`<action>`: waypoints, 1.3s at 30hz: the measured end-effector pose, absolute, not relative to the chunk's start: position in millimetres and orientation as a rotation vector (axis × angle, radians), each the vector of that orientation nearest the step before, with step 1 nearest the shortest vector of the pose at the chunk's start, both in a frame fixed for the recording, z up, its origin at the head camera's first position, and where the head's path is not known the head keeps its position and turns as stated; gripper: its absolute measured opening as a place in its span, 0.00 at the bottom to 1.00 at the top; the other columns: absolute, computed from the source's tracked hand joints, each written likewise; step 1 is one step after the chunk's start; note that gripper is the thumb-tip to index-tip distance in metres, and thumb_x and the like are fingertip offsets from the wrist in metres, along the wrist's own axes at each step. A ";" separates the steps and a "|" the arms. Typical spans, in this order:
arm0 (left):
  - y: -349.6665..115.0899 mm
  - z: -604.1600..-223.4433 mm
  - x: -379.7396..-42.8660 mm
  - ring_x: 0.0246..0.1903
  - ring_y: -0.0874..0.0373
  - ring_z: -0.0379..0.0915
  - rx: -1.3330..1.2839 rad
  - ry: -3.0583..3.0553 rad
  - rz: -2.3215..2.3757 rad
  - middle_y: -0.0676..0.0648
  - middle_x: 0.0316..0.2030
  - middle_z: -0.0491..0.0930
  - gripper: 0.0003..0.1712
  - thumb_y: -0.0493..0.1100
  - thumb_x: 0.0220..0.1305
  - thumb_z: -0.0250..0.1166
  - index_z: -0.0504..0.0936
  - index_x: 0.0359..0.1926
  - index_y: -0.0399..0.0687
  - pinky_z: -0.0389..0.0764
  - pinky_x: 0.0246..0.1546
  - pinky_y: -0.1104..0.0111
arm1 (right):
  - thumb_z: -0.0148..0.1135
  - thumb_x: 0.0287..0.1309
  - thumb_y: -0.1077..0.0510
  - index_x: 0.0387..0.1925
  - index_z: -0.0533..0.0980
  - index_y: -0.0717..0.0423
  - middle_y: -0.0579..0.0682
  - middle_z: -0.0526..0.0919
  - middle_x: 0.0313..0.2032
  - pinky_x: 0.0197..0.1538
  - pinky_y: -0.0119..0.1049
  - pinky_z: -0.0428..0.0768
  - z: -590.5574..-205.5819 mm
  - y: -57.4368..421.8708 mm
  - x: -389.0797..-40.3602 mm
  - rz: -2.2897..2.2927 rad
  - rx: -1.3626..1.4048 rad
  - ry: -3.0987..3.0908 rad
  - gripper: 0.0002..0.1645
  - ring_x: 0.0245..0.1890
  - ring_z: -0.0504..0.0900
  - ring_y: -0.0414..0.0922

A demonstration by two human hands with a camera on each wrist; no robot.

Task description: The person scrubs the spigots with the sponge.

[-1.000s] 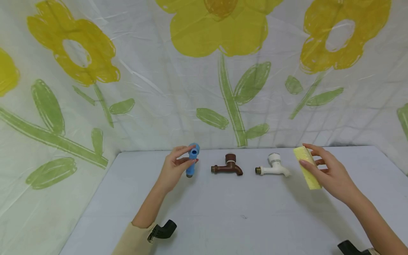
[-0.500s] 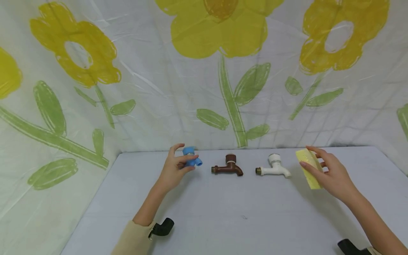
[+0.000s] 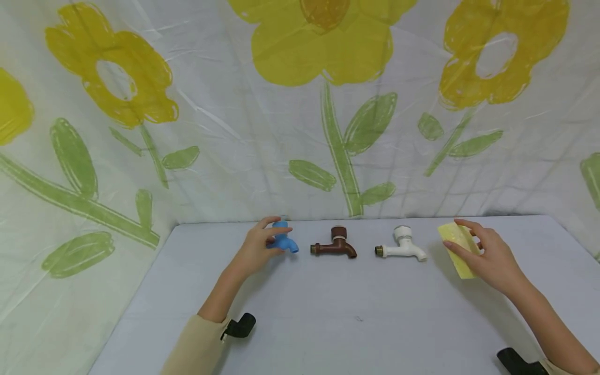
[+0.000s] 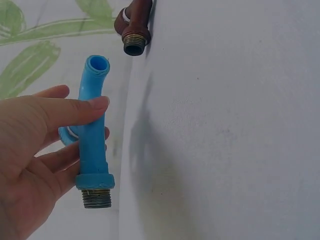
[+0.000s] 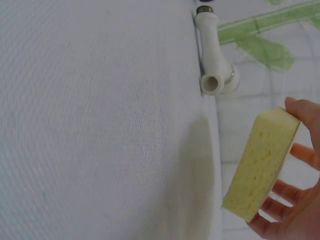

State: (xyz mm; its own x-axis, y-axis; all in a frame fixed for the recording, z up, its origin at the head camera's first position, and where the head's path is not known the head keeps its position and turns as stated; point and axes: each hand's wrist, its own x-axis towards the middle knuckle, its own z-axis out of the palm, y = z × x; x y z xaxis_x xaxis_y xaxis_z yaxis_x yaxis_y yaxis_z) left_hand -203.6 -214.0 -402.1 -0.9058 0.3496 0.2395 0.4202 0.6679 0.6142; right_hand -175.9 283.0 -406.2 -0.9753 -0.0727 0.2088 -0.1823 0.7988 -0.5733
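Note:
My left hand (image 3: 255,247) grips a blue plastic faucet (image 4: 92,135) around its body. Its spout bends down to the right in the head view, and its threaded end (image 4: 96,198) shows in the left wrist view. To the right of that hand lies a brown faucet (image 3: 334,245) on the table, then a white faucet (image 3: 403,247). My right hand (image 3: 494,258) holds a yellow sponge (image 5: 262,162) between thumb and fingers, raised just right of the white faucet.
A white cloth covers the table (image 3: 328,323). Behind it hangs a pale sheet (image 3: 225,172) printed with yellow flowers and green leaves. Black wrist cameras sit at the left cuff (image 3: 240,326) and the right cuff (image 3: 517,362).
My left hand has turned the blue faucet from spout toward the camera to spout down and right, and lowered it slightly. The sponge has tilted and shifted slightly right.

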 end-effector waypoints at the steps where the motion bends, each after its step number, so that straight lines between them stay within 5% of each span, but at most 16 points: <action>1: -213.7 -402.3 -204.6 0.49 0.37 0.84 -0.640 -2.797 -1.051 0.31 0.73 0.67 0.31 0.26 0.59 0.76 0.84 0.64 0.39 0.88 0.51 0.51 | 0.66 0.72 0.45 0.74 0.66 0.67 0.75 0.74 0.58 0.34 0.39 0.71 -406.8 283.7 -176.2 0.919 0.195 -2.813 0.41 0.45 0.74 0.65; 15: -214.1 -413.6 -221.5 0.56 0.35 0.81 -0.734 -2.880 -0.851 0.30 0.72 0.69 0.31 0.28 0.59 0.77 0.83 0.64 0.39 0.87 0.53 0.52 | 0.67 0.71 0.46 0.71 0.67 0.71 0.82 0.74 0.57 0.37 0.45 0.70 -416.2 293.4 -179.6 0.873 0.173 -2.808 0.41 0.50 0.73 0.70; 22: -213.1 -412.0 -222.5 0.50 0.41 0.81 -0.719 -2.925 -0.921 0.29 0.72 0.68 0.35 0.26 0.57 0.77 0.80 0.67 0.36 0.86 0.50 0.54 | 0.66 0.72 0.42 0.71 0.66 0.71 0.85 0.69 0.58 0.42 0.65 0.74 -419.0 296.3 -184.8 0.840 0.120 -2.856 0.43 0.55 0.69 0.77; 33: -216.5 -412.4 -221.6 0.49 0.45 0.79 -0.665 -2.974 -0.922 0.31 0.78 0.58 0.45 0.31 0.60 0.78 0.69 0.77 0.39 0.84 0.52 0.52 | 0.65 0.69 0.34 0.69 0.68 0.66 0.84 0.70 0.54 0.35 0.57 0.76 -414.9 299.9 -190.7 0.696 0.014 -2.930 0.46 0.51 0.73 0.76; 39: -222.0 -416.3 -214.5 0.60 0.36 0.77 -0.597 -2.932 -0.973 0.31 0.77 0.59 0.44 0.36 0.64 0.77 0.67 0.78 0.39 0.81 0.61 0.45 | 0.62 0.70 0.32 0.70 0.66 0.67 0.86 0.68 0.56 0.34 0.59 0.77 -414.5 303.1 -192.1 0.666 -0.010 -2.980 0.48 0.51 0.73 0.77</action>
State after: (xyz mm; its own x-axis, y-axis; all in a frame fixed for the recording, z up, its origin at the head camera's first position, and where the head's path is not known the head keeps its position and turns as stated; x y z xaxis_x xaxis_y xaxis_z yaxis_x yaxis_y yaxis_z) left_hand -214.5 -222.0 -416.3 -0.9279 0.3551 0.1132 0.3524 0.7367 0.5772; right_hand -192.1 303.1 -414.5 -0.9961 0.0257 0.0839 -0.0125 0.9050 -0.4253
